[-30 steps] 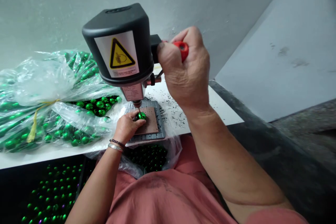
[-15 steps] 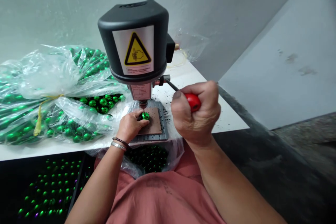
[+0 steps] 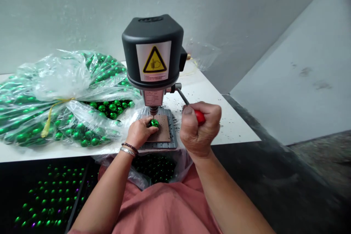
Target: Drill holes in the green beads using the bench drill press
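- Right under the drill chuck (image 3: 153, 110), the left hand (image 3: 139, 133) cups a shiny green bauble (image 3: 154, 123) firmly against a brown pad (image 3: 161, 128)
- Just right, the right hand (image 3: 199, 128) clenches a red lever handle (image 3: 200, 117) in a tight fist
- Above both, a black bench drill (image 3: 152, 51)
- Left of the grip, a tied plastic bag (image 3: 65, 95) bulges with green baubles
- Right, black shavings speckle the white table (image 3: 208, 98)

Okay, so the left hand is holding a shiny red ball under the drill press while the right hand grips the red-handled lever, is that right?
The ball is green, not red. The head view shows the left hand holding a shiny green ball under the drill press, while the right hand grips the red-handled lever.
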A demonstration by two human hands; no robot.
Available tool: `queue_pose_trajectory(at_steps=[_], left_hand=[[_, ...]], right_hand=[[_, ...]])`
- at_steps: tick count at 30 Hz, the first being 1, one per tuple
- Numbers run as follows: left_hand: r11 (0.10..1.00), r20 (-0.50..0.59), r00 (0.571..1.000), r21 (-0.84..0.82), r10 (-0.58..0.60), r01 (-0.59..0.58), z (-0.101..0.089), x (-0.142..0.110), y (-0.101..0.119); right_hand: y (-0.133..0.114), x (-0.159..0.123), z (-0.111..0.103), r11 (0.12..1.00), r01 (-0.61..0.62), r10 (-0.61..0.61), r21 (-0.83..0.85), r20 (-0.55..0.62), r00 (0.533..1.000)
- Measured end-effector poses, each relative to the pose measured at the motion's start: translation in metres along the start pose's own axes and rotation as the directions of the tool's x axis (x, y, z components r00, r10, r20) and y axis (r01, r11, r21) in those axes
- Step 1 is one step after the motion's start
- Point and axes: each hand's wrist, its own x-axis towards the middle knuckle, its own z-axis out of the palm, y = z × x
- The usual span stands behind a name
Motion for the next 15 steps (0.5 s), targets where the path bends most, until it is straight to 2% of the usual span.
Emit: queue_pose_trajectory(at_steps=[5,10,12,14,15], left_hand=[[1.000,0.006,1.000,0.020,0.011,-0.011,0.000,-0.001,-0.002],[1.000,-0.001,1.000,0.010,0.011,-0.011,0.002,0.000,-0.004],[1.000,-0.002,1.000,0.002,0.023,-0.023,0.003,0.001,-0.004],[0.999,-0.009,0.999,0.005,0.043,-0.043,0.004,0.001,-0.003],[0.999,-0.017,0.999,0.008,0.048,-0.048,0.004,0.001,-0.003]], right_hand=[[0.006,-0.010,0.002,0.994,-0.075,0.074,0.074,0.014,0.997],[0.011,-0.019,0.002,0.984,-0.058,0.047,0.168,0.067,0.997],[0.004,-0.010,-0.001,0.993,-0.043,0.038,0.113,0.048,0.998],[-0.009,0.012,-0.003,0.999,-0.033,0.034,-0.036,0.018,0.999],[-0.016,0.027,-0.004,0.994,-0.038,0.042,-0.100,0.045,0.998]])
